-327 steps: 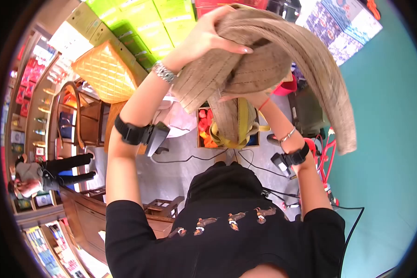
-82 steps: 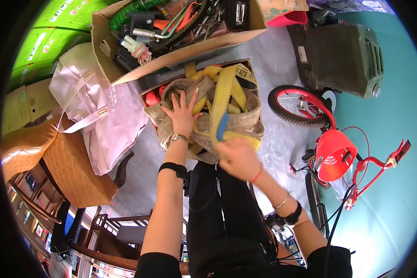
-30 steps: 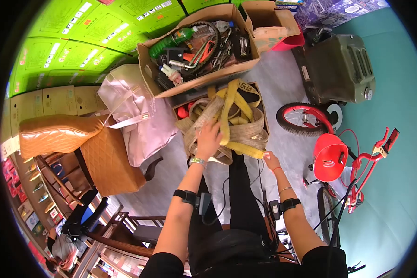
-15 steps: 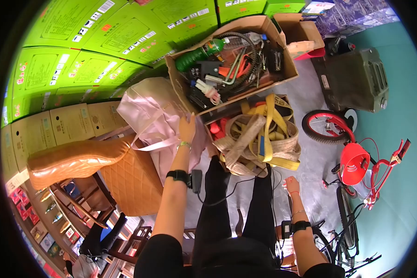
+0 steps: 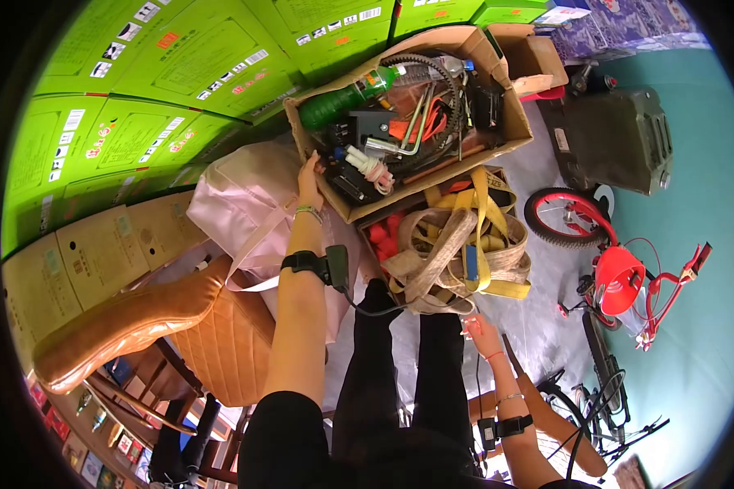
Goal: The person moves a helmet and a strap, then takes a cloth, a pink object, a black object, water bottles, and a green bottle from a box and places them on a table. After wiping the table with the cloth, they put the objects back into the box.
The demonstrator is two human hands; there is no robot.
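The left hand rests on the near edge of the cardboard box of tools, fingers curled over its rim, just beside the pink bag. The right hand hangs empty, fingers loosely spread, just below the smaller box of straps on the floor.

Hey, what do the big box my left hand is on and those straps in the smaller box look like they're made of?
The big box under your left hand looks like plain brown corrugated cardboard: matte, with bent flaps and raw edges. The straps look like woven webbing, probably synthetic: flat yellow and tan bands with a ribbed, dull weave, folded limply.
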